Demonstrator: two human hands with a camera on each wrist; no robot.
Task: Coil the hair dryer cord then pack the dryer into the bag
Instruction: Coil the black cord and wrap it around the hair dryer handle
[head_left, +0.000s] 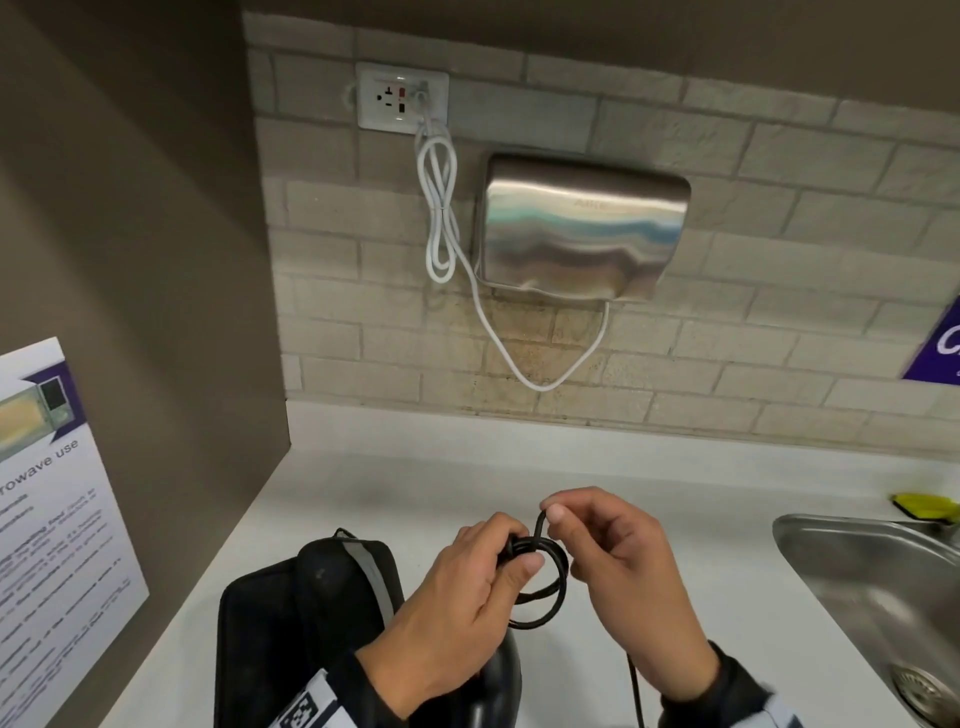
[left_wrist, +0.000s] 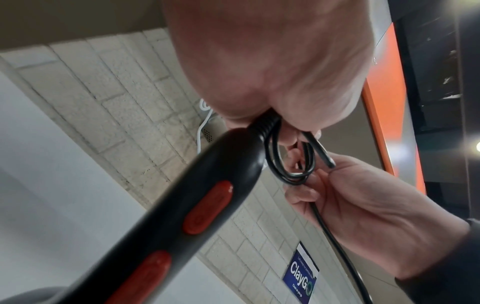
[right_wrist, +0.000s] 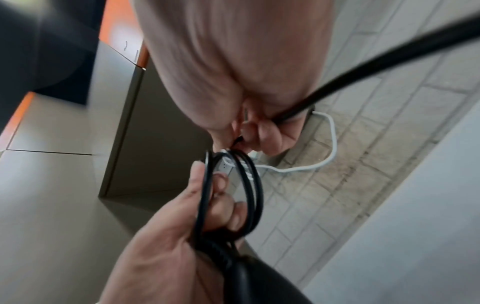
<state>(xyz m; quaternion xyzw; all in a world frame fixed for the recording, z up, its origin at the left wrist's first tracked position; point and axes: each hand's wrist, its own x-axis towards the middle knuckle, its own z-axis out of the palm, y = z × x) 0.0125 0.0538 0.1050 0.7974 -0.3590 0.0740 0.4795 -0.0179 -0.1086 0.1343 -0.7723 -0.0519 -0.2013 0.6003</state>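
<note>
The black cord forms several loops above the white worktop. The left hand grips the loops together at the dryer handle end. The right hand pinches the cord's next turn between thumb and forefinger. The black bag lies on the worktop, left of the hands. A steel sink sits to the right.

White counter under black bag

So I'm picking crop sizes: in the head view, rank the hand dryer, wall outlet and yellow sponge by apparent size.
1. hand dryer
2. wall outlet
3. yellow sponge, partly cut off at the frame edge
</note>
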